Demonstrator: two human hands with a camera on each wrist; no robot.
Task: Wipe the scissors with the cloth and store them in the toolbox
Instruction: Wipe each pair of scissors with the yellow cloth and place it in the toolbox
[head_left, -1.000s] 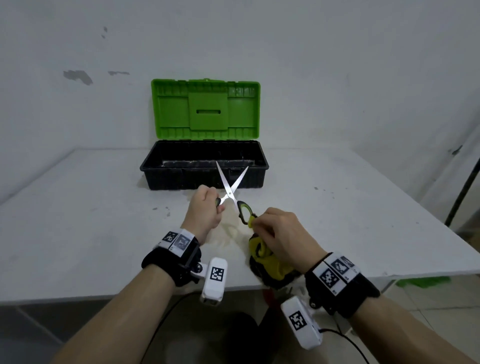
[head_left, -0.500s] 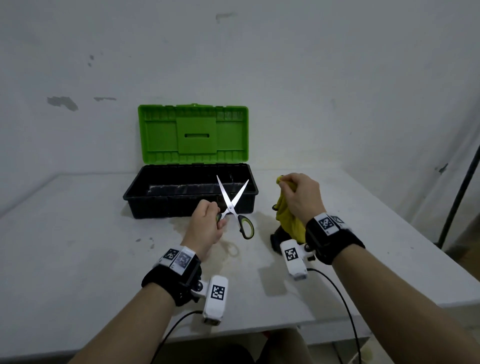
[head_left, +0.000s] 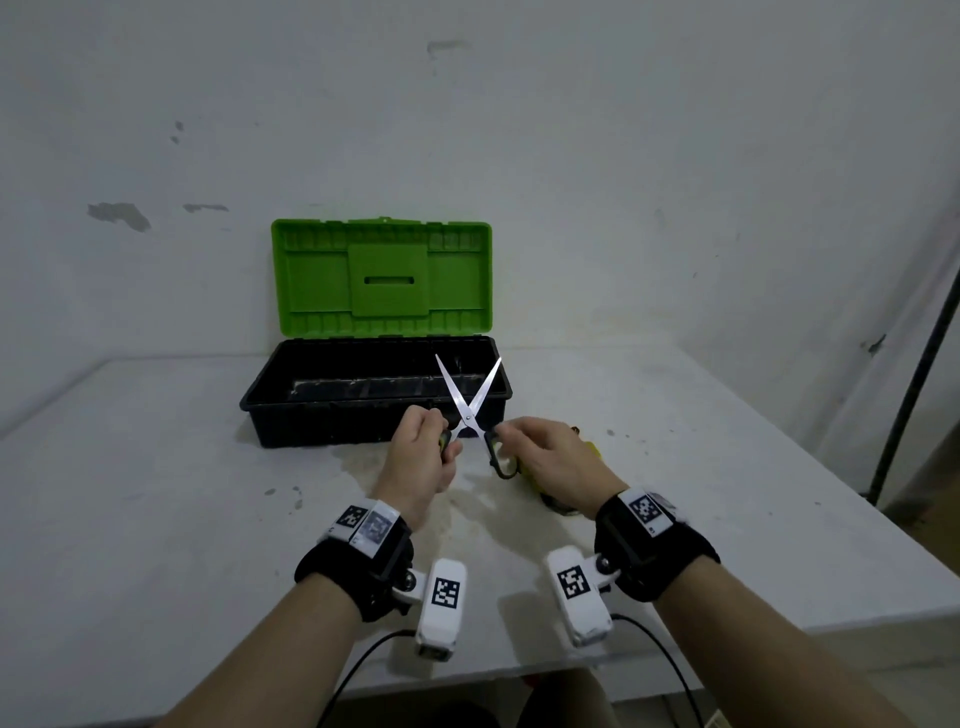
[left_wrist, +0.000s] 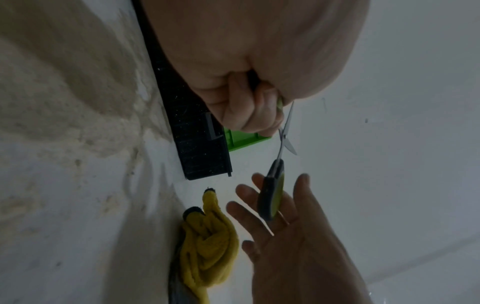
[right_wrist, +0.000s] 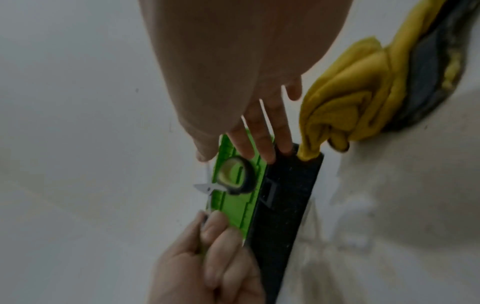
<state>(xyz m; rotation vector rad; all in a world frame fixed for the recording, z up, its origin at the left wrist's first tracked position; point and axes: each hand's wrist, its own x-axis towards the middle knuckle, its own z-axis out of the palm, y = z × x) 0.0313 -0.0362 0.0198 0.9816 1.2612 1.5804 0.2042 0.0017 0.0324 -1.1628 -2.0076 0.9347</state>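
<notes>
- The left hand (head_left: 422, 457) is gripping one handle loop of the scissors (head_left: 470, 410) in a closed fist, holding them above the worktop (head_left: 156, 519) with the blades spread in a V and pointing at the toolbox (head_left: 311, 415).
- This grip is probably serving to keep the blade edges away from both hands and exposed for wiping.
- The right hand (left_wrist: 280, 222) is reaching for the free handle loop with fingers (right_wrist: 259, 142) extended and relaxed. Its grip is wide and holding nothing, and the loop is lying against the fingers in the left wrist view.
- The cloth (left_wrist: 207, 242), yellow and bunched, is lying on the worktop just beside the right hand, not held, within easy reach.
- The toolbox is standing just behind the scissors with its green lid (head_left: 382, 278) raised, so the tray is ready to receive them.
- Judgement: the scissors are not yet stored, and whether wiping is complete cannot be told.
</notes>
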